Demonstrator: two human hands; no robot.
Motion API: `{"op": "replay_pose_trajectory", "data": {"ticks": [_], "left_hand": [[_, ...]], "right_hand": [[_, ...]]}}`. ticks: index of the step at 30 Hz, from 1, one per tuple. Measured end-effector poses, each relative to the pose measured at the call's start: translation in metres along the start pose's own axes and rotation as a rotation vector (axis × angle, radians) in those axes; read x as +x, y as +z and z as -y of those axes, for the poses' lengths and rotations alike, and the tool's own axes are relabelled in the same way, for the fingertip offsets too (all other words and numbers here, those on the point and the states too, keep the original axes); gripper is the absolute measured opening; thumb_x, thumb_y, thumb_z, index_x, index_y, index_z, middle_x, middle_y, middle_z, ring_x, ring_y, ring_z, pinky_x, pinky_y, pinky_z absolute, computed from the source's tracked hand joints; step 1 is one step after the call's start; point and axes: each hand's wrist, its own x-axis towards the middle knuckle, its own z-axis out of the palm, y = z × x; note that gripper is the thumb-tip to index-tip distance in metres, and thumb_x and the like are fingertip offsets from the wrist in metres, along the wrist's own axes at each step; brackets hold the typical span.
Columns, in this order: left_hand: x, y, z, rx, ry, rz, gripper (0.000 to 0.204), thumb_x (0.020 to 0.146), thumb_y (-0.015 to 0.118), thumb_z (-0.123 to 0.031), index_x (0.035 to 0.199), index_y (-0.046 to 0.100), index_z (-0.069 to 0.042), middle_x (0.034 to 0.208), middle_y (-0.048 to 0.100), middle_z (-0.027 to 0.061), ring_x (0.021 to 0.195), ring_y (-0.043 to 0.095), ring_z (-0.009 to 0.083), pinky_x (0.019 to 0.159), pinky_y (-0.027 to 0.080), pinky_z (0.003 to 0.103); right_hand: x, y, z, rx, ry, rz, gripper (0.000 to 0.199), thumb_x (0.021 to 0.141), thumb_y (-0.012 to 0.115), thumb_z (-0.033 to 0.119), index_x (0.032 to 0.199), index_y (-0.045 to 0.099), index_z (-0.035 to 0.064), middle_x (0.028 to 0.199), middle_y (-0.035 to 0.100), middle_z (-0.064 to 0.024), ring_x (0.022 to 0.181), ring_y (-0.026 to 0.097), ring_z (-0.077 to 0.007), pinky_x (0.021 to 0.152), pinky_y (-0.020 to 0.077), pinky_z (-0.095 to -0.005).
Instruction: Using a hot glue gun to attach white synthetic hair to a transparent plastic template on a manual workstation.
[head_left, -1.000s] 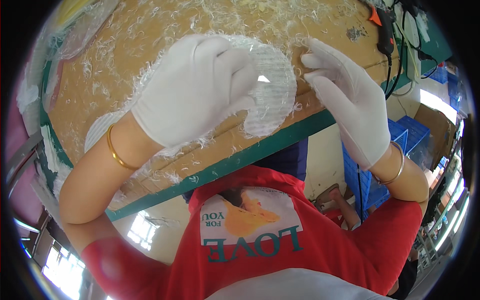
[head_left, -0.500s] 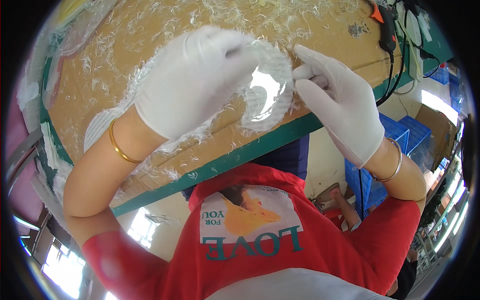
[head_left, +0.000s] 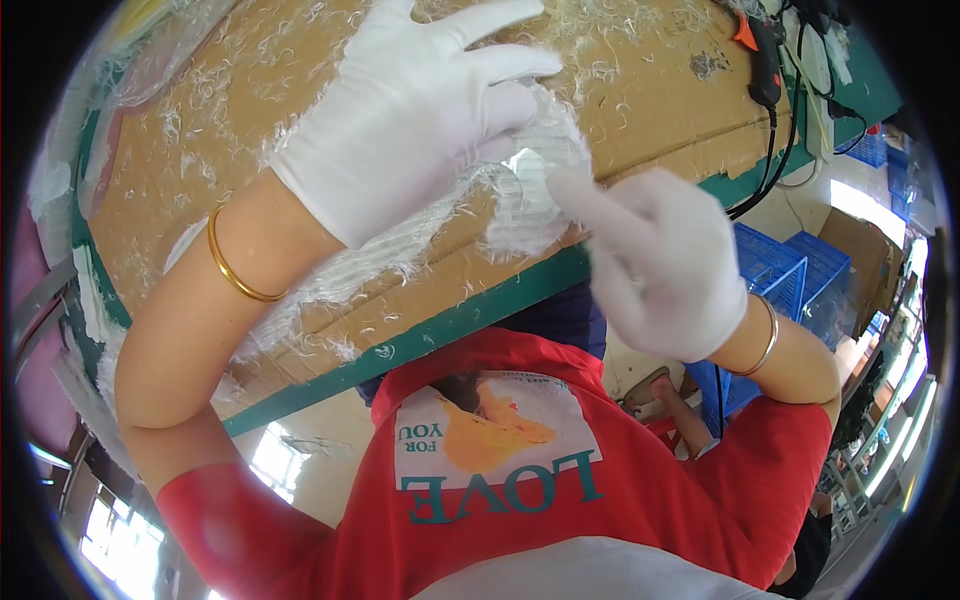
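Observation:
My left hand (head_left: 425, 115), in a white glove, is over the cardboard-covered table (head_left: 290, 75). Its outer fingers are spread, while thumb and forefinger close on the edge of a white, ribbed piece with a fuzzy fringe (head_left: 530, 215). A small glossy spot shows on that piece near the thumb. My right hand (head_left: 665, 265), gloved likewise, is smeared by motion. One of its fingers points at the piece's right side; whether they touch, or whether it holds anything, I cannot tell. More white fringed strip (head_left: 395, 245) lies beneath my left wrist.
Loose white fibres litter the cardboard. A black glue gun (head_left: 765, 65) with an orange part lies at the far right, beside cables and a power strip (head_left: 825, 120). The green table edge (head_left: 480, 320) runs close to my body. Blue crates (head_left: 770, 265) stand below on the right.
My left hand's outer fingers have spread. My right hand has come down and left, now blurred beside the fringed piece. The large glossy patch on the piece has shrunk to a small spot.

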Motion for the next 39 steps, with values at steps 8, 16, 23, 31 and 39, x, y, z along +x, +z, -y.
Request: {"op": "replay_pose_trajectory", "data": {"ticks": [8,16,23,31,39], "left_hand": [[0.045,-0.016,-0.005,-0.567,-0.001,0.101,0.034,0.082,0.061,-0.017,0.115,0.066,-0.009,0.126,0.06,0.0085,0.118,0.056,0.022,0.099,0.045,0.037],[0.077,-0.068,-0.006,-0.519,-0.459,0.792,0.034,0.081,0.06,-0.013,0.115,0.066,-0.009,0.108,0.064,0.0065,0.095,0.064,0.0206,0.08,0.05,0.033],[0.033,-0.017,-0.013,-0.431,-0.102,-0.041,0.035,0.085,0.059,-0.013,0.12,0.065,-0.009,0.102,0.069,0.0092,0.089,0.068,0.0274,0.072,0.054,0.035],[0.064,-0.053,-0.009,-0.58,-0.314,0.474,0.04,0.087,0.058,-0.009,0.127,0.061,-0.006,0.1,0.066,0.0088,0.089,0.067,0.026,0.075,0.055,0.034],[0.051,-0.063,-0.002,-0.779,-0.322,0.832,0.034,0.087,0.06,-0.01,0.12,0.063,-0.006,0.094,0.063,0.0094,0.086,0.066,0.0251,0.077,0.055,0.034]], "right_hand": [[-0.008,0.02,0.01,0.54,0.466,-0.32,0.054,0.087,0.056,-0.001,0.141,0.052,-0.0017,0.106,0.07,-0.0145,0.079,0.066,-0.0239,0.075,0.0546,-0.0324],[-0.006,0.017,0.003,0.783,0.587,-0.304,0.048,0.093,0.059,0.006,0.139,0.051,-0.0067,0.098,0.072,-0.0109,0.078,0.066,-0.0138,0.074,0.0545,-0.028],[0.017,0.012,0.002,0.322,0.632,0.033,0.023,0.091,0.071,0.018,0.098,0.067,-0.0025,0.074,0.065,-0.0028,0.066,0.057,-0.0065,0.063,0.0485,-0.0233],[0.03,0.024,0.006,0.053,0.367,-0.125,0.013,0.088,0.07,0.016,0.086,0.068,0.0033,0.071,0.068,-0.0066,0.062,0.066,-0.0154,0.058,0.052,-0.0292],[0.008,0.023,0.027,-0.059,-0.044,0.237,0.05,0.079,0.063,0.005,0.129,0.06,0.006,0.06,0.053,-0.0078,0.053,0.058,-0.028,0.047,0.0449,-0.0403]]}}
